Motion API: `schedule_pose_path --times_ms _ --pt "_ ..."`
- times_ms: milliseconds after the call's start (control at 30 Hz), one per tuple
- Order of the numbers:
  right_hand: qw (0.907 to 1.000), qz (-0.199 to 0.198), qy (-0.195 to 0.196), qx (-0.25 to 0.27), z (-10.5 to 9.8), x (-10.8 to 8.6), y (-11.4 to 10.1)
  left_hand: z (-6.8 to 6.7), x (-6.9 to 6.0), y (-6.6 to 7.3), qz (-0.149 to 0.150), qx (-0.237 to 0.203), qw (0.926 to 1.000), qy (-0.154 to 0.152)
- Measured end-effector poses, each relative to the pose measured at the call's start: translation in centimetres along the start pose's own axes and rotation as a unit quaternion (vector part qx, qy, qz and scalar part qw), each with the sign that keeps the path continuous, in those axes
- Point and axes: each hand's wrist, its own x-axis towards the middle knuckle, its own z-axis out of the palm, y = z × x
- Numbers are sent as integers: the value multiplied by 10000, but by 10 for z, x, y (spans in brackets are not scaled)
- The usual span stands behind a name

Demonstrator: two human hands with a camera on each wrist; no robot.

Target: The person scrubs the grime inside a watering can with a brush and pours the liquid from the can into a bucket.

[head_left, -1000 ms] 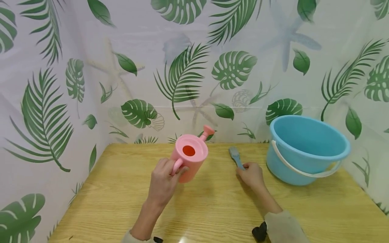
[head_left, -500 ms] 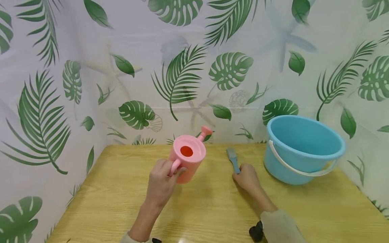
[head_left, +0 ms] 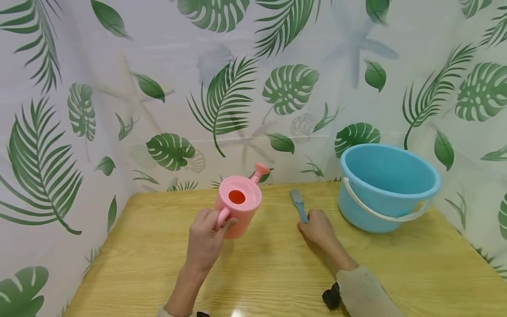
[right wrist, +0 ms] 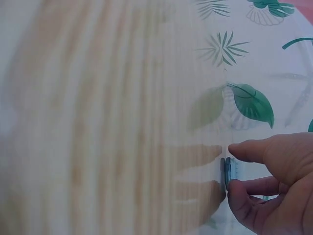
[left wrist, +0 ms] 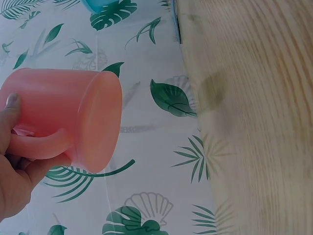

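A pink toy watering can [head_left: 237, 200] is held up above the table by my left hand [head_left: 204, 240], which grips its looped handle. Its round opening is on top, and the sprinkler spout points away to the right. In the left wrist view, fingers and thumb wrap the can's handle [left wrist: 41, 144], and the can's base shows. My right hand [head_left: 318, 226] is at a grey-blue toy fork [head_left: 299, 203] lying on the table, its tined end pointing away. In the right wrist view, thumb and fingers flank the fork's edge [right wrist: 228, 172], with a slim gap below the thumb.
A light-blue bucket [head_left: 372, 210] with a white handle stands right of my right hand. The wooden table [head_left: 158, 251] meets a leaf-printed sheet [head_left: 166, 105] at the back and sides.
The head view has shifted slightly. My right hand stays at the fork's handle, and the fork has turned a little straighter. My left hand keeps the watering can in about the same place.
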Motion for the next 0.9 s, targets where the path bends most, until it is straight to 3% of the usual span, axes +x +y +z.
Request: schedule_pose_path --times_ms 167,467,767,900 --pt "9999 23 118 44 -5 -7 9 9 2 2 69 -80 9999 4" --pt "9989 -20 169 441 -25 -24 17 27 13 8 -199 -114 9997 -68" --pt "9928 -387 993 553 -73 -61 8 58 42 17 -231 -487 9982 -259" --pt "9770 -514 1904 817 -101 -71 -3 68 63 21 -161 -424 9982 -392"
